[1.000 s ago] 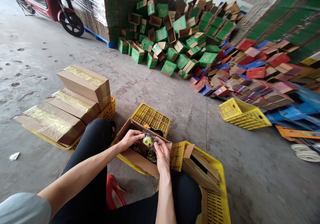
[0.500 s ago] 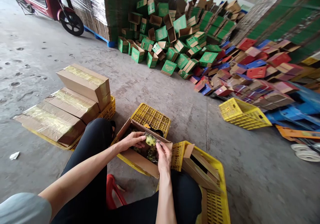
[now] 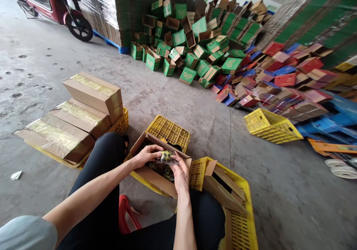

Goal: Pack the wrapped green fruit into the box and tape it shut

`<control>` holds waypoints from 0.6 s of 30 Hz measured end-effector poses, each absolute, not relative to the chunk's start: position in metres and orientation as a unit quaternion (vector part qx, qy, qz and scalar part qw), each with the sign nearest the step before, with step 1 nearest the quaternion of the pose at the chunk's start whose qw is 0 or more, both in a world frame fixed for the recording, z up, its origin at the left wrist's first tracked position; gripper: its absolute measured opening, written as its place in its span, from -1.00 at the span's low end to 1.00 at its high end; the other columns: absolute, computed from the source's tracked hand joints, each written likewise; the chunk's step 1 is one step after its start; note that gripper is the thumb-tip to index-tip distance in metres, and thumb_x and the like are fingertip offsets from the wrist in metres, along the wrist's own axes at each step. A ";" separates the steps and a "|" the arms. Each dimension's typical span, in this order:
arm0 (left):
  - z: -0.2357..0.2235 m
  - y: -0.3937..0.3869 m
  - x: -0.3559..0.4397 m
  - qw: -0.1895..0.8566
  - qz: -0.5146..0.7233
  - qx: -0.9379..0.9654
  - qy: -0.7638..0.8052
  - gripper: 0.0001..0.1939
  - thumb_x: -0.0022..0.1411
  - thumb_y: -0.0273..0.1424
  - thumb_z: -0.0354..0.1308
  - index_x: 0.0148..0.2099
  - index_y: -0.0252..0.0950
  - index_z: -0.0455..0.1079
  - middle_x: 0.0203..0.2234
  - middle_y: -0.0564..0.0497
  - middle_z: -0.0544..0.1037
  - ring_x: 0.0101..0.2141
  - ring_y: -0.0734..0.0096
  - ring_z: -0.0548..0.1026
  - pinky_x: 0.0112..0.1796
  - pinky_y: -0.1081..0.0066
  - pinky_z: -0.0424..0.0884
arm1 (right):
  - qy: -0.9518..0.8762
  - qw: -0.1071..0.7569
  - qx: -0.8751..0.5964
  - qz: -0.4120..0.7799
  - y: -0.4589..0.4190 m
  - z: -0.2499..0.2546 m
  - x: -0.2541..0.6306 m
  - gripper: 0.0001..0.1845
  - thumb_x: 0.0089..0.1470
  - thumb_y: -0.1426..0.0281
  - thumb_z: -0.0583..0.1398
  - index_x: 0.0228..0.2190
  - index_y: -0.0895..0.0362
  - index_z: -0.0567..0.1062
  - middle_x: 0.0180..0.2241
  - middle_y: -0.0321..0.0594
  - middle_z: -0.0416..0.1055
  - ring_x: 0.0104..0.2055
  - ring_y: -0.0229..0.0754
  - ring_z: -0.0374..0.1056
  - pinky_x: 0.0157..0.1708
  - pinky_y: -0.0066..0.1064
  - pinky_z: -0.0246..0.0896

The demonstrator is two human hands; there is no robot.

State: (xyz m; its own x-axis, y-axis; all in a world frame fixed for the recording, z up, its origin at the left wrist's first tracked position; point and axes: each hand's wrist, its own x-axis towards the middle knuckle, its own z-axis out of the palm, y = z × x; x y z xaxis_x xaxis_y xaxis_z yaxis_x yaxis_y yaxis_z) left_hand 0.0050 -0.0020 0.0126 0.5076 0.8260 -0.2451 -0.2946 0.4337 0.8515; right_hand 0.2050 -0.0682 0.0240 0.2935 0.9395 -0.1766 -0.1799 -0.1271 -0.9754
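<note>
Floor [image 3: 208,127], grey, pitted on the left. Green boxes [image 3: 187,75], a tumbled heap across the way from me. Scooter [image 3: 52,10], red, parked at far left. Crate [image 3: 121,122], yellow, near left; taped cartons [image 3: 79,114] stacked in it. Open carton [image 3: 156,178], brown, beneath both hands, contents too shadowed to tell apart. Left hand [image 3: 145,155], thumb and fingers pinched on one end of a packet [image 3: 166,157]. Right hand [image 3: 180,171], fingers curled round the packet's other end. Packet: clear-wrapped, yellow-green with dark spots, held just above the open carton.

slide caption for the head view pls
Left hand and right hand hold a small clear packet over an open cardboard box, yellow crates close by.
</note>
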 end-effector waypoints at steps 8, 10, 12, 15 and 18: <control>0.015 0.001 0.006 0.748 0.404 0.412 0.327 -0.25 -0.06 -0.25 0.60 0.18 -0.22 0.47 0.02 -0.09 0.53 -0.11 0.28 0.53 -0.14 0.38 0.43 | -0.262 0.580 -0.550 0.541 -0.064 0.028 0.210 -0.51 0.10 0.06 0.23 0.04 -0.06 0.54 0.14 -0.13 0.54 0.17 0.09 0.47 -0.04 -0.06 0.52; 0.014 0.001 0.007 0.751 0.398 0.420 0.319 -0.20 -0.08 -0.28 0.61 0.22 -0.19 0.45 0.01 -0.08 0.53 -0.12 0.28 0.53 -0.10 0.35 0.43 | -0.271 0.569 -0.572 0.525 -0.065 0.027 0.208 -0.46 0.10 0.03 0.28 0.08 -0.08 0.52 0.16 -0.13 0.53 0.19 0.08 0.46 -0.02 -0.09 0.51; 0.012 0.001 0.008 0.757 0.386 0.420 0.320 -0.16 -0.10 -0.30 0.62 0.24 -0.20 0.45 0.00 -0.09 0.55 -0.12 0.27 0.53 -0.08 0.32 0.43 | -0.276 0.563 -0.583 0.517 -0.065 0.027 0.205 -0.45 0.01 0.08 0.38 0.05 -0.08 0.54 0.14 -0.15 0.55 0.18 0.06 0.46 0.02 -0.13 0.47; 0.011 -0.001 0.009 0.756 0.362 0.429 0.336 -0.23 -0.09 -0.26 0.62 0.17 -0.29 0.51 -0.07 -0.11 0.60 -0.13 0.25 0.55 -0.06 0.29 0.42 | -0.283 0.558 -0.583 0.518 -0.066 0.025 0.203 -0.56 -0.08 0.14 0.45 -0.13 -0.04 0.59 -0.02 -0.21 0.63 0.05 0.04 0.53 0.00 -0.18 0.46; 0.013 -0.001 0.008 0.744 0.343 0.447 0.360 -0.39 -0.05 -0.17 0.59 0.00 -0.36 0.59 -0.22 -0.09 0.65 -0.23 0.27 0.56 -0.12 0.32 0.41 | -0.301 0.564 -0.586 0.498 -0.067 0.021 0.206 -0.67 -0.08 0.16 0.46 -0.27 0.00 0.60 -0.19 -0.26 0.65 -0.17 -0.03 0.55 -0.12 -0.24 0.44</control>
